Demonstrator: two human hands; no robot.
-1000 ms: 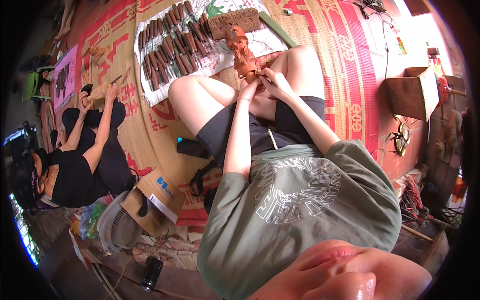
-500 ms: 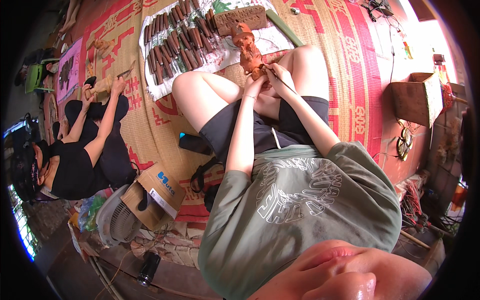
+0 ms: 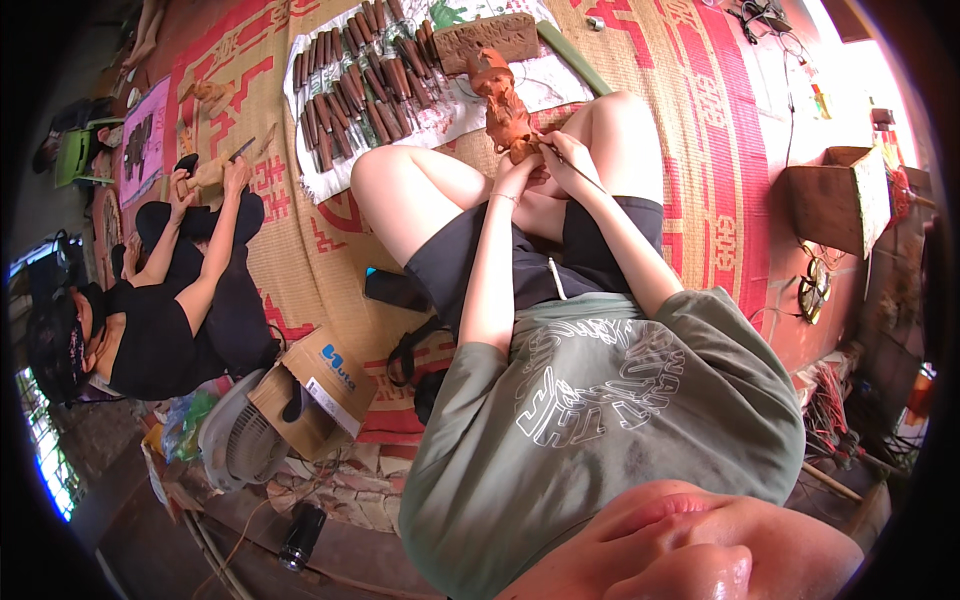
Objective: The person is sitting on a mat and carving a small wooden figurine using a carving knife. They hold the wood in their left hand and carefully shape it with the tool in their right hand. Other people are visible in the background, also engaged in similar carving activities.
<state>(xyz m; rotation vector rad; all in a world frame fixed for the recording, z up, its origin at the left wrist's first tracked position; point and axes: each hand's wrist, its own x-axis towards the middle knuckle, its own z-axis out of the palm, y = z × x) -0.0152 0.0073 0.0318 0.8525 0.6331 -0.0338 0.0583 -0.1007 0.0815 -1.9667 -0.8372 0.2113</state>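
Note:
A reddish-brown carved wooden figure (image 3: pixel 506 112) leans away from me between my knees, its far end by a carved wooden block. My left hand (image 3: pixel 514 180) is closed round its near end. My right hand (image 3: pixel 569 163) grips a thin, dark-shafted carving tool (image 3: pixel 592 180), whose back end points toward my right forearm. The tool's tip lies close to the figure's lower part; the exact contact is too small to make out.
Several wooden-handled chisels (image 3: pixel 350 85) lie in rows on a white cloth (image 3: pixel 440 128), beside the carved block (image 3: pixel 487 40). A phone (image 3: pixel 393 288) rests by my left thigh. On the left, another person (image 3: pixel 160 320) handles a pale wooden piece. A wooden box (image 3: pixel 835 205) stands right.
The whole view has shifted slightly. My hands keep their hold on the figure and the carving tool, with hardly any movement. The other person's hands have moved a little.

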